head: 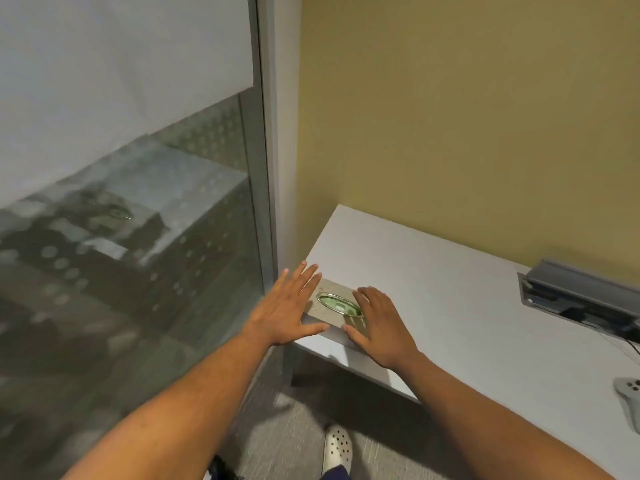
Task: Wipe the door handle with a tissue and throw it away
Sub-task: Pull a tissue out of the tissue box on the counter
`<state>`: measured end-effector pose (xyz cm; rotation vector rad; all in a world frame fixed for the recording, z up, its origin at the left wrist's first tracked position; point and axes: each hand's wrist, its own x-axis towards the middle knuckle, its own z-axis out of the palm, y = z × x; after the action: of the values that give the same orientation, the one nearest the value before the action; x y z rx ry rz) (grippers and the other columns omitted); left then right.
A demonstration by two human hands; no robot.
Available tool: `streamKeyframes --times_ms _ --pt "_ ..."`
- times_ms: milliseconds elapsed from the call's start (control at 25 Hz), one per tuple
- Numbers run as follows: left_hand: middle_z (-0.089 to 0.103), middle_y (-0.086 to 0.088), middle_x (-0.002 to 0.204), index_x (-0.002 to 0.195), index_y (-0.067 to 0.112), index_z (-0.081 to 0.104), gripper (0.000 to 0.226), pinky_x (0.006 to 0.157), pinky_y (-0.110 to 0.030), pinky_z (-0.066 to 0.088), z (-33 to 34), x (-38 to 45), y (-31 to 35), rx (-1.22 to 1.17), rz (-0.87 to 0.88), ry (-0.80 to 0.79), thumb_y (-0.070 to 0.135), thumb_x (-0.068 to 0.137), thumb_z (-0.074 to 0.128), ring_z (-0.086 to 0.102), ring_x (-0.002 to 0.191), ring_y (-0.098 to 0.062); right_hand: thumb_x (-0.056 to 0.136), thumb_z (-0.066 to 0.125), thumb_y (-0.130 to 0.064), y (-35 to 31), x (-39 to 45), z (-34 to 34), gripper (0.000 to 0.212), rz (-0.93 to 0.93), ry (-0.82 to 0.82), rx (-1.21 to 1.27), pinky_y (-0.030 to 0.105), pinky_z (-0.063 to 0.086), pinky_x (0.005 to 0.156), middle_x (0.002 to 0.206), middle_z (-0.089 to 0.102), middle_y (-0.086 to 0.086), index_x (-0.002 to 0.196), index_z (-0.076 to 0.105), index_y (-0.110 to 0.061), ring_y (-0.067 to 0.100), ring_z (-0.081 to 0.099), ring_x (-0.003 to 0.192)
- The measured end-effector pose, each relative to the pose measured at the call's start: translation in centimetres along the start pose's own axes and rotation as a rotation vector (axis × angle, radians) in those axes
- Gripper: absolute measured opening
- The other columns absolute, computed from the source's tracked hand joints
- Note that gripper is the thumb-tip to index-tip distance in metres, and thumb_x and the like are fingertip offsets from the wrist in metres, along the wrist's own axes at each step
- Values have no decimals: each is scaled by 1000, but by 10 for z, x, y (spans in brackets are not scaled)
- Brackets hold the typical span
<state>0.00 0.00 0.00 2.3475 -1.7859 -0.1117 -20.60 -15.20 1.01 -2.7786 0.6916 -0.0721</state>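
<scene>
A flat beige tissue box [330, 315] with a green oval opening lies at the near left corner of a white desk [450, 289]. My left hand [287, 308] is spread flat over the box's left edge, fingers apart. Over the box's right side rests my right hand [377, 327], also flat with fingers apart. Neither hand holds anything. No tissue is pulled out. No door handle is in view.
A glass wall [138, 220] with a grey frame stands to the left of the desk. An open cable box [581, 299] is set in the desk at the right, and a white controller [630, 393] lies at the right edge. Grey carpet and my white shoe [337, 448] are below.
</scene>
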Motion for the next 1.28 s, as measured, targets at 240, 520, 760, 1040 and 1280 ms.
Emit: streamKeyframes --times_ms 240,520,760,1040,1280 --pt "-6 -3 178 168 22 8 102 132 -58 2 36 46 -5 -79 -161 -235 81 94 46 -9 164 -28 104 41 -45 41 59 27 47 -90 -95 -19 32 50 89 131 68 5 133 66 -18 23 65 108" --pt "-13 0 178 169 25 2 109 134 -54 7 81 74 -19 -156 -282 -347 87 90 46 -11 164 -26 101 43 -31 65 113 41 33 -275 -221 -60 36 47 72 108 67 7 113 71 -16 30 64 94" --pt "-16 3 177 168 26 -3 116 135 -48 5 95 79 -28 -231 -271 -346 86 86 54 -16 163 -20 86 62 -10 66 139 51 6 -414 -396 -243 37 47 62 98 60 11 89 67 -9 34 60 84" --pt "4 -9 178 166 13 12 121 130 -59 24 103 84 -27 -110 -211 -270 85 82 60 6 165 -33 92 54 -12 56 154 61 10 -348 -367 -68 37 33 60 88 64 13 90 63 -10 32 56 70" --pt "1 -7 179 166 17 10 119 129 -61 20 105 80 -30 -184 -245 -279 84 81 61 1 165 -32 103 44 -21 53 162 53 27 -392 -489 92 44 47 72 92 62 9 102 68 -11 26 58 81"
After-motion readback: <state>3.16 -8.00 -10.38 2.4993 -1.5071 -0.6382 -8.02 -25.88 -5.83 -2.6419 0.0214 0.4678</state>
